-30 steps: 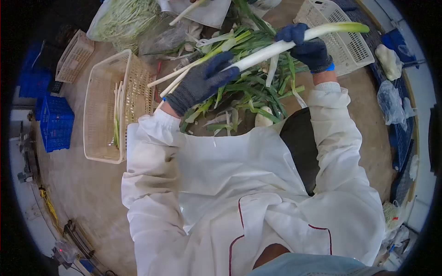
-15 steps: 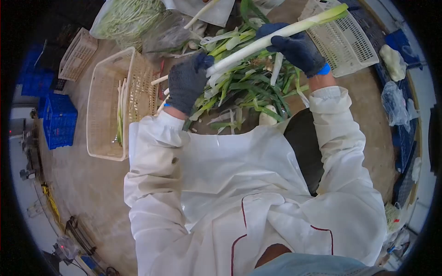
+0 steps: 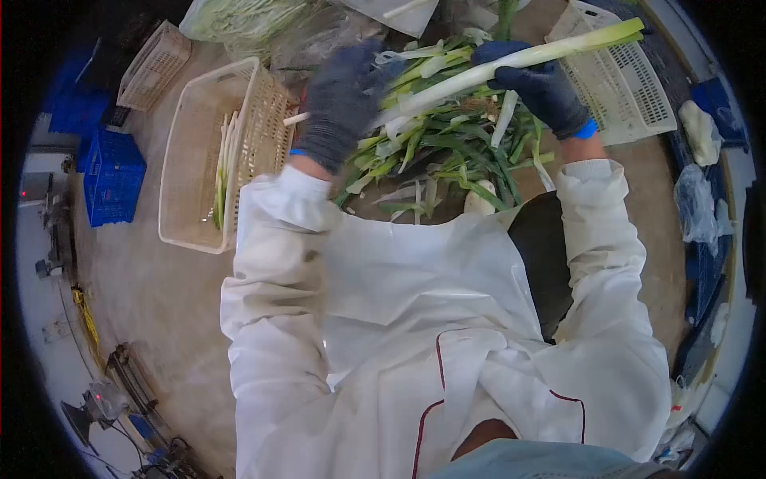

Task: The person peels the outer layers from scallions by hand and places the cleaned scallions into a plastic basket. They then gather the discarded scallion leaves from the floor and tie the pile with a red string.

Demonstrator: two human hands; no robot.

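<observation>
My right hand (image 3: 542, 88), in a dark glove with a blue band at the wrist, is closed around a long leek (image 3: 455, 78). The leek slants across in front of me, its pale green end up to the right and its white end down to the left. My left hand (image 3: 343, 100), also gloved, is by the white end; its fingers are smeared by motion, so its grip does not show. Beneath the leek lies a heap of green leek leaves and trimmings (image 3: 471, 144).
A cream plastic basket (image 3: 187, 140) holding a few long stalks (image 3: 225, 164) stands to the left. Another pale crate (image 3: 630, 100) is at the right. A bag of green vegetables (image 3: 247, 28) lies behind, and a blue crate (image 3: 114, 180) stands at far left.
My left hand has gone from sharp to blurred and shifted slightly up at the leek's white end. My right hand still grips the leek. The whole view has shifted somewhat.
</observation>
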